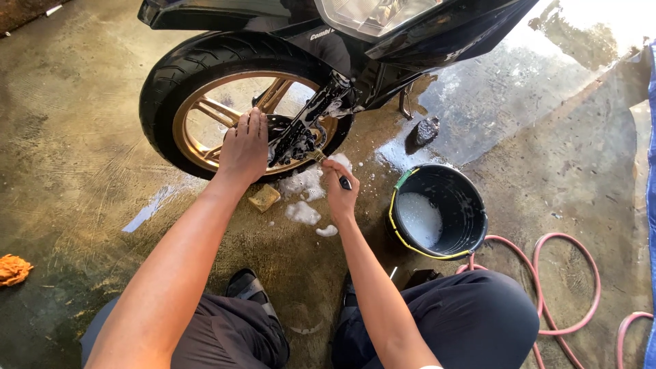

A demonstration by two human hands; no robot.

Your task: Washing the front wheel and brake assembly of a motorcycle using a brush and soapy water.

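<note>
1. The motorcycle [383, 34] fills the top of the frame, dark bodywork and headlight above, and I judge it the biggest risk: it stands on wet concrete floor [89, 137], I cannot see its stand, and a hard push on the wheel could rock it toward me.
2. The front wheel [232, 109], black tyre on a gold spoked rim, sits upper left of centre. My left hand [244, 147] lies flat across the rim and spokes, fingers spread and gripping nothing. If the wheel rolled, those fingers could be pinched between spoke and fork.
3. The black bucket [441, 212], right of centre, holds foamy water and stands close to my right knee. A careless shift of the leg could tip it.
4. The pink hose [567, 273] loops across the floor at lower right, easy to snag when I stand.
5. Soap foam [304, 198] lies in patches on the floor under the wheel, between my hands. The footing there is probably slippery.
6. My right hand [339, 191] is clenched round a small brush [328, 167], its tip at the soapy lower fork and hub. With wet fingers the handle could slip and my knuckles strike metal.
7. A yellow sponge [264, 197] rests on the floor just below my left wrist, and an orange cloth [14, 268] lies at the far left edge.
</note>
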